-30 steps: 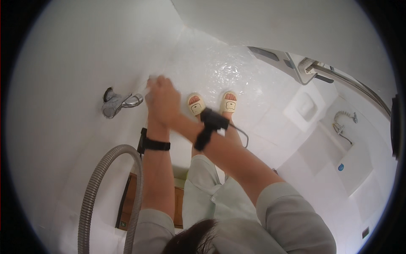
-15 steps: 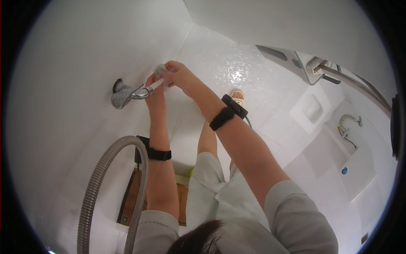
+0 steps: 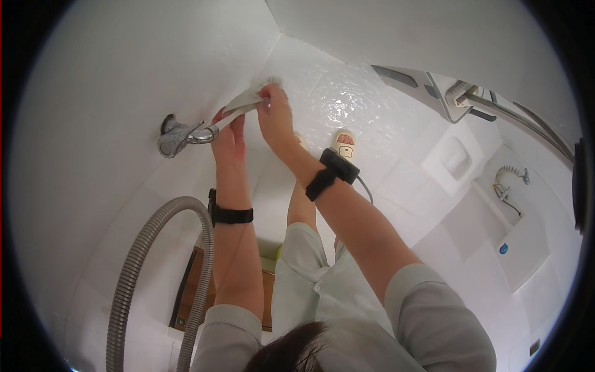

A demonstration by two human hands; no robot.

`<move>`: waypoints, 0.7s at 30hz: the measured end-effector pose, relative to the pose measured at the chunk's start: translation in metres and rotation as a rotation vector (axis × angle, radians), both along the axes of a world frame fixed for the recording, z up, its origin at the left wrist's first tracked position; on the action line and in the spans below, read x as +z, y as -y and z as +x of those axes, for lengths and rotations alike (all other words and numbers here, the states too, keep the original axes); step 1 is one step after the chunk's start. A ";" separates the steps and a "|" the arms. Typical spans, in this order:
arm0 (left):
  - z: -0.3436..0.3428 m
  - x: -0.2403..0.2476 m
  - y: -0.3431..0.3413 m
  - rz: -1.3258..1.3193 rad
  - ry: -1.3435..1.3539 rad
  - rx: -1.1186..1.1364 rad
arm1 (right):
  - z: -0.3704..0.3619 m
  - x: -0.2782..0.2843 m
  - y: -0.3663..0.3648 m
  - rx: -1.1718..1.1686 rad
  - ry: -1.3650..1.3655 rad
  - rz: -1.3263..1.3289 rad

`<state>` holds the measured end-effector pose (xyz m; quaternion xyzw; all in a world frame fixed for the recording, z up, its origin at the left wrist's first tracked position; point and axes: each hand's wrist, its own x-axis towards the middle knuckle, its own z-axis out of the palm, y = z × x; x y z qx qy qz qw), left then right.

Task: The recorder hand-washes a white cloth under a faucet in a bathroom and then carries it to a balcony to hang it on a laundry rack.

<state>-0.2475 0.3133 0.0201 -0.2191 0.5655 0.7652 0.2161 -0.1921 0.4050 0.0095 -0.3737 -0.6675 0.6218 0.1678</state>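
- Shiny chrome wall tap, curved body, long flat spout reaching up to the right, fixed on smooth white wall.
- Left hand curled around spout from below.
- Right hand pinching crumpled white cloth against spout tip.
- Ribbed grey metal hose arching below tap.
- Glossy wet white floor tiles beneath.

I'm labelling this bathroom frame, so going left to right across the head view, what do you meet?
Ribbed grey hose → chrome wall tap → left hand → white cloth → right hand → slipper on the floor → shower fitting → small blue thing on the ledge.
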 end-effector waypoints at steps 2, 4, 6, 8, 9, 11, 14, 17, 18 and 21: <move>0.002 -0.002 -0.004 0.069 0.081 -0.040 | -0.001 -0.002 0.000 -0.062 -0.028 -0.087; 0.009 -0.001 -0.010 0.034 0.071 -0.057 | -0.003 -0.002 -0.002 -0.198 -0.157 -0.641; 0.015 0.006 -0.010 -0.003 0.062 -0.077 | -0.005 0.004 -0.005 -0.157 -0.140 -0.667; 0.013 0.016 0.000 0.021 0.157 -0.026 | -0.007 0.016 -0.006 -0.112 -0.129 -0.697; 0.005 0.014 0.010 0.013 0.149 -0.024 | -0.009 0.026 -0.001 -0.009 -0.062 -0.694; -0.004 0.001 0.018 0.242 0.310 -0.136 | -0.007 0.036 0.015 0.157 0.074 -0.478; 0.043 0.044 -0.032 0.164 -0.018 -0.365 | 0.021 0.030 0.041 0.234 -0.099 0.261; 0.006 0.006 0.012 0.305 0.074 -0.417 | 0.005 0.056 0.050 0.305 0.014 0.430; 0.002 -0.032 0.020 0.426 0.155 -0.440 | 0.005 0.043 0.038 0.309 0.034 0.445; -0.002 -0.052 0.015 0.634 0.300 -0.488 | -0.018 0.016 -0.004 0.381 0.241 0.179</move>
